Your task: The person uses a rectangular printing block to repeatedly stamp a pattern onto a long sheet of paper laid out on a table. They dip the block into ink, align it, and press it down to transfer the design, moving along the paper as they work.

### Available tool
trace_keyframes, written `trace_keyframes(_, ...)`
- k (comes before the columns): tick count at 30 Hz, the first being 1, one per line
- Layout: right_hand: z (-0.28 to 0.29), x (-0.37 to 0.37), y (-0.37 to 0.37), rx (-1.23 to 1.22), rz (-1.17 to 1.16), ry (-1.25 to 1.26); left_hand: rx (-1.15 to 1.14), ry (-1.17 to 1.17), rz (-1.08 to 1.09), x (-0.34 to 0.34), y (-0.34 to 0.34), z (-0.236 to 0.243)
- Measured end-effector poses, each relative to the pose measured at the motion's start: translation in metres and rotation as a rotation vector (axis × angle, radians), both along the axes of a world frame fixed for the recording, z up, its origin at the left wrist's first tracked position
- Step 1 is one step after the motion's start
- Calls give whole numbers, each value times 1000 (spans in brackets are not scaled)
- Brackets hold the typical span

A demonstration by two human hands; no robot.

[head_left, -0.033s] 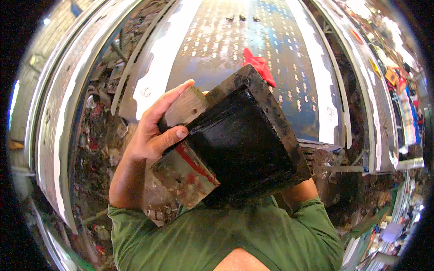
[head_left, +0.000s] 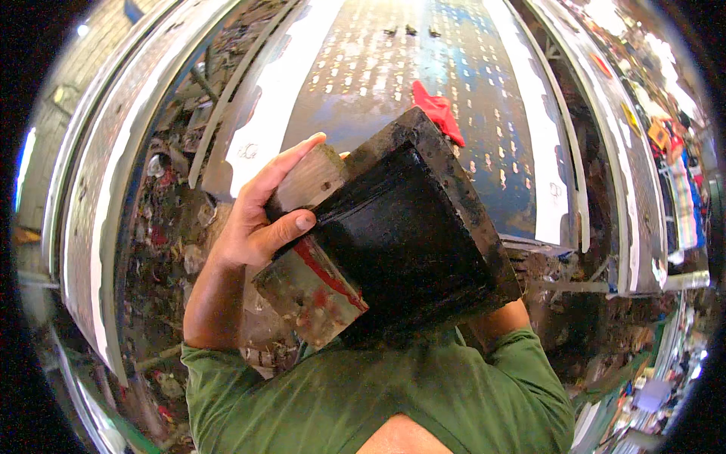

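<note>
A dark, ink-blackened printing screen frame is held up tilted in front of my chest. My left hand is closed round a bare wooden block at the frame's left side, thumb on the near face and fingers on the far side. Below the thumb, a stained grey panel with a red strip along its edge forms the frame's lower left part. My right forearm goes behind the frame's lower right corner; the right hand itself is hidden there.
Ahead runs a long printing table with rows of small printed marks and white side strips. A red cloth lies on it, just beyond the frame. Another long table stands to the left, one to the right. Littered floor shows between them.
The tables and red cloth sit slightly farther right in the view. My left hand and the frame keep the same pose.
</note>
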State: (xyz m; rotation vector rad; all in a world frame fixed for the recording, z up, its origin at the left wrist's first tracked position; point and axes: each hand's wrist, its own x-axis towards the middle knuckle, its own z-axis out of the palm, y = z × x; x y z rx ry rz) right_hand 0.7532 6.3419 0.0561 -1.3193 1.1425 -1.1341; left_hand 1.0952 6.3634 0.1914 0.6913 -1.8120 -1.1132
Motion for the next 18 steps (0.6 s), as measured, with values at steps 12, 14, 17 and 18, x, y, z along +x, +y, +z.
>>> trace_keyframes(12,4,70,-28,19,235,-1,-34,4,201,83,21,-1)
trace_keyframes(14,9,87,-35,10,255,-3,-48,2,218,110,18,1)
trace_keyframes(17,15,114,-48,-2,272,4,-80,-21,276,141,11,5)
trace_keyframes(18,18,127,-55,-9,284,5,-90,-22,290,151,9,7)
